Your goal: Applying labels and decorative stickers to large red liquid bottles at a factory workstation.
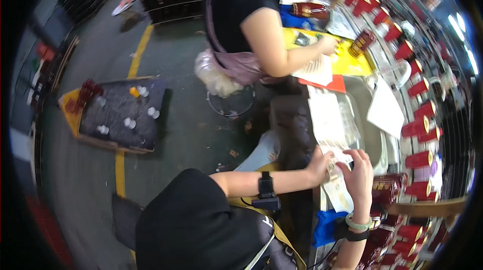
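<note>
Nearest, the right hand point(358, 177) and the left hand point(318, 167) are close together over the printed paper strip point(338, 197), their fingertips at its middle; blur hides whether either pinches it, so I cannot tell. The strip lies along the counter's left edge point(317, 200), its lower end just beside a blue cloth point(327, 227). Thin as it looks, the paper could crease or tear if the fingers pulled unevenly, and a sideways nudge might send it over that left edge; a right elbow or wrist swung outward could knock the dark red bottle point(386, 189) just beside it. The strip's long axis runs roughly parallel to the left edge, its far end pointing toward the red card point(334, 84) near the co-worker point(269, 38); whether it is one length or overlapping pieces, I cannot tell.
</note>
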`<act>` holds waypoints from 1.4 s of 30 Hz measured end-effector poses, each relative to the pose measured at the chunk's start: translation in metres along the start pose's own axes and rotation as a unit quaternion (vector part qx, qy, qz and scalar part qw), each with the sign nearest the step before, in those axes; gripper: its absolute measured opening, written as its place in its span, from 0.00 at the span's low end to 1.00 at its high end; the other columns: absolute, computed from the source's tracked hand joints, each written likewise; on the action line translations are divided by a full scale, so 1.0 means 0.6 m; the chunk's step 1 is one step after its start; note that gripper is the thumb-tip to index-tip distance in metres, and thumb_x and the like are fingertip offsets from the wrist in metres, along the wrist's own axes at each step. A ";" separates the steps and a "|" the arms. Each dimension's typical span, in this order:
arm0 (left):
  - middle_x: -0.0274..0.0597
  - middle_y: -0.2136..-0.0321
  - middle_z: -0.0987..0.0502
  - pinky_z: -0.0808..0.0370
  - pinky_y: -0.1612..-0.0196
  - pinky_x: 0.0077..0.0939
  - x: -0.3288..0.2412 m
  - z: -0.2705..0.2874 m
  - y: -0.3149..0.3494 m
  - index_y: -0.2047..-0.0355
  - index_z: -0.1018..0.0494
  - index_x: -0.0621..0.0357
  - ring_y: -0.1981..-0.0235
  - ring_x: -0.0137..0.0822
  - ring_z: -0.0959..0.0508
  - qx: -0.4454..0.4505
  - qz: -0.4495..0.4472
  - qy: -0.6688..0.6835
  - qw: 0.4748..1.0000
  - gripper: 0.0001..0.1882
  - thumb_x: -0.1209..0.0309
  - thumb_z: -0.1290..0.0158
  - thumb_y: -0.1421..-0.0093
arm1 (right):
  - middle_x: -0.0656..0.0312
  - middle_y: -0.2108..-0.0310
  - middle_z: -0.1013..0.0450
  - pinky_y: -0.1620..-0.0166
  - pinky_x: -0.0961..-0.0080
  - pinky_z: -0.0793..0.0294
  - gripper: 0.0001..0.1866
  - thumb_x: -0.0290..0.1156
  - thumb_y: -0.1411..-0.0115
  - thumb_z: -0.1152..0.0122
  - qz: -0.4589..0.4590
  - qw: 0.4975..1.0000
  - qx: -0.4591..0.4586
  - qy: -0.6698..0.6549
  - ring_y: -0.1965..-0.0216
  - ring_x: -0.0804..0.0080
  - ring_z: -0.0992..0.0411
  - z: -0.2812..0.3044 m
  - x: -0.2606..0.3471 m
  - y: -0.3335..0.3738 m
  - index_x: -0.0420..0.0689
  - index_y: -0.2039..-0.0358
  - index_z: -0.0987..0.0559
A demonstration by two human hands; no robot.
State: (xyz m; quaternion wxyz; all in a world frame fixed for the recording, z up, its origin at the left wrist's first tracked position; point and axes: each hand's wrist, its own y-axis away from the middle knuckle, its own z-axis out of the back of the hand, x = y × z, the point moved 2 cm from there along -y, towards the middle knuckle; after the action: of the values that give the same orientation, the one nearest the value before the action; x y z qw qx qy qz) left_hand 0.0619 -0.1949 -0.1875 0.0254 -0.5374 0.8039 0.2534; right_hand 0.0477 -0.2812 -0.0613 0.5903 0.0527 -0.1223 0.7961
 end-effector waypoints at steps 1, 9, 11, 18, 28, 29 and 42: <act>0.49 0.50 0.24 0.22 0.46 0.37 -0.016 0.008 -0.012 0.44 0.34 0.67 0.51 0.41 0.21 0.018 -0.009 0.002 1.000 0.17 0.76 0.56 0.33 | 0.53 0.56 0.23 0.52 0.58 0.26 0.20 0.30 0.52 0.25 -0.071 0.997 0.037 -0.010 0.53 0.50 0.25 0.005 -0.010 0.029 0.45 0.57 0.19; 0.46 0.55 0.19 0.17 0.53 0.36 -0.106 0.028 -0.069 0.50 0.29 0.63 0.57 0.37 0.17 0.001 0.010 -0.130 0.992 0.12 0.78 0.56 0.33 | 0.54 0.62 0.26 0.59 0.58 0.23 0.18 0.36 0.49 0.28 -0.197 0.979 0.020 0.051 0.58 0.53 0.25 -0.083 -0.012 0.165 0.45 0.61 0.24; 0.45 0.55 0.19 0.17 0.54 0.34 -0.119 0.025 -0.076 0.50 0.31 0.62 0.59 0.36 0.16 0.002 -0.013 -0.142 0.990 0.12 0.79 0.57 0.33 | 0.55 0.63 0.26 0.60 0.58 0.23 0.17 0.36 0.48 0.28 -0.207 0.978 0.012 0.017 0.59 0.53 0.25 -0.102 -0.010 0.167 0.44 0.63 0.24; 0.46 0.51 0.35 0.30 0.49 0.32 -0.166 0.058 -0.010 0.42 0.40 0.62 0.55 0.37 0.32 -0.101 -0.228 -0.581 0.774 0.31 0.77 0.43 0.45 | 0.55 0.66 0.24 0.60 0.59 0.25 0.11 0.35 0.44 0.31 -0.236 0.970 -0.028 -0.047 0.61 0.53 0.24 -0.094 -0.005 0.180 0.43 0.66 0.21; 0.53 0.50 0.33 0.35 0.39 0.39 -0.241 -0.098 -0.281 0.50 0.29 0.63 0.46 0.51 0.32 0.126 -0.414 -0.732 0.526 0.24 0.67 0.39 0.46 | 0.54 0.68 0.24 0.61 0.60 0.26 0.09 0.33 0.43 0.31 -0.311 0.935 -0.136 -0.102 0.63 0.51 0.25 -0.072 0.023 0.204 0.43 0.66 0.19; 0.53 0.51 0.31 0.34 0.39 0.40 -0.241 -0.128 -0.335 0.49 0.27 0.61 0.45 0.51 0.31 0.119 -0.432 -0.761 0.469 0.25 0.65 0.39 0.46 | 0.54 0.68 0.25 0.61 0.60 0.26 0.09 0.32 0.43 0.31 -0.324 0.928 -0.148 -0.111 0.64 0.51 0.25 -0.071 0.026 0.209 0.43 0.66 0.20; 0.53 0.49 0.20 0.22 0.46 0.40 -0.346 -0.191 -0.714 0.50 0.20 0.59 0.46 0.47 0.20 -0.130 -0.213 -0.903 0.350 0.20 0.63 0.42 0.41 | 0.53 0.71 0.26 0.65 0.68 0.29 0.03 0.21 0.40 0.38 -0.464 0.846 -0.214 -0.150 0.70 0.58 0.26 -0.032 0.079 0.293 0.37 0.66 0.20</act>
State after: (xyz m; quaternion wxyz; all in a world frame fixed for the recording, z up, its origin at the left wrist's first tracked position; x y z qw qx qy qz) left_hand 0.5514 -0.1939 -0.1857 0.7185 -0.1341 0.1109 0.6734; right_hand -0.1326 -0.2804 -0.0924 0.8622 0.0944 -0.3377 0.3656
